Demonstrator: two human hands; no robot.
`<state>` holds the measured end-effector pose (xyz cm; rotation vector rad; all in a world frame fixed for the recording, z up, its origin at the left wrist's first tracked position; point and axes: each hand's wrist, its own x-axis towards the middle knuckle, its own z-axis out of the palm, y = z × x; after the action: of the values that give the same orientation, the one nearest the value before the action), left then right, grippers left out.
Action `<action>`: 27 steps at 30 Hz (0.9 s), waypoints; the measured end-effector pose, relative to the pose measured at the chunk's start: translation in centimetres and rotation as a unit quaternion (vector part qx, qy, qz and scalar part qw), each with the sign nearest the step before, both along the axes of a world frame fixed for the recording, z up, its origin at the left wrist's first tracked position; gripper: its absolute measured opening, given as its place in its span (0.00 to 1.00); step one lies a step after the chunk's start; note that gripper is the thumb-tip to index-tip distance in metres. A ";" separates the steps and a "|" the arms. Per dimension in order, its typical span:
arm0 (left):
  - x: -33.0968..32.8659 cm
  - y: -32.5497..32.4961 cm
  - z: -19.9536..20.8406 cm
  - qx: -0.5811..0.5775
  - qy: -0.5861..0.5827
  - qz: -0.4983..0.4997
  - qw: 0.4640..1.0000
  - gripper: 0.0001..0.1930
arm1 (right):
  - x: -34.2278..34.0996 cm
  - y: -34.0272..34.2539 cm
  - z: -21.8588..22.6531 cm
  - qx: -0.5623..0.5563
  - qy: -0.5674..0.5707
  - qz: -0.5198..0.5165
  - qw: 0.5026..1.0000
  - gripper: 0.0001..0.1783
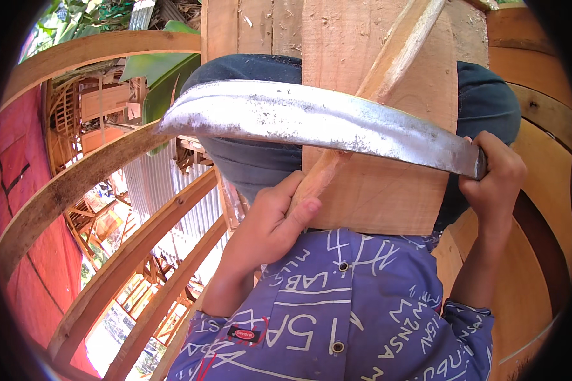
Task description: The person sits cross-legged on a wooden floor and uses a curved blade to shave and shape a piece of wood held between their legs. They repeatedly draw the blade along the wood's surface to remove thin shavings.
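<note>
My left hand (274,219) is closed round the near end of a rough wooden stick (401,54), thumb lying along it. The stick slants away to the upper right over a flat wooden board (388,200) between my knees. My right hand (499,174) grips the dark handle end of a machete (279,114); most of the handle is hidden in the fist. Its broad, shiny, scuffed blade stretches leftward across the stick, above both my thighs, with the tip out past my left knee. I cannot tell whether the blade touches the stick.
Wood shavings dot the planks (270,28) beyond my knees. Wooden slats (133,238) run along my left, with corrugated metal sheet (156,181) and a green leaf (171,76) beyond them. Wooden boards (543,178) stand close on my right.
</note>
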<state>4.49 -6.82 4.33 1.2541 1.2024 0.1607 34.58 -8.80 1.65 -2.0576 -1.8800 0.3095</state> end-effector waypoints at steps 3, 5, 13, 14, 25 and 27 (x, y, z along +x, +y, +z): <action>0.5 0.1 -0.4 -0.026 -0.006 0.023 0.999 0.29 | -0.4 -0.2 0.1 -0.003 0.027 0.015 1.000 0.07; 0.9 0.3 -0.5 -0.038 -0.011 0.038 0.999 0.31 | -1.3 -0.2 0.1 -0.006 0.051 0.028 0.998 0.07; 1.1 -0.3 -0.8 0.015 -0.035 0.044 0.998 0.24 | -0.6 0.1 0.1 -0.022 0.009 0.007 1.000 0.10; 1.2 -0.2 -0.8 0.017 -0.033 0.046 0.998 0.24 | -0.8 0.0 -0.1 -0.022 0.017 0.008 1.000 0.10; 0.8 -0.1 -0.5 -0.043 -0.035 0.068 0.996 0.26 | -0.4 -0.3 -0.3 -0.024 0.004 -0.066 0.998 0.07; 0.9 -0.2 -0.8 -0.030 -0.048 0.054 0.997 0.26 | -1.2 -0.2 0.1 -0.037 0.040 -0.027 0.998 0.06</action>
<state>5.44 -7.07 3.55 1.1183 1.1832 0.2607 33.34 -8.99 1.80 -2.1070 -1.7891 0.4463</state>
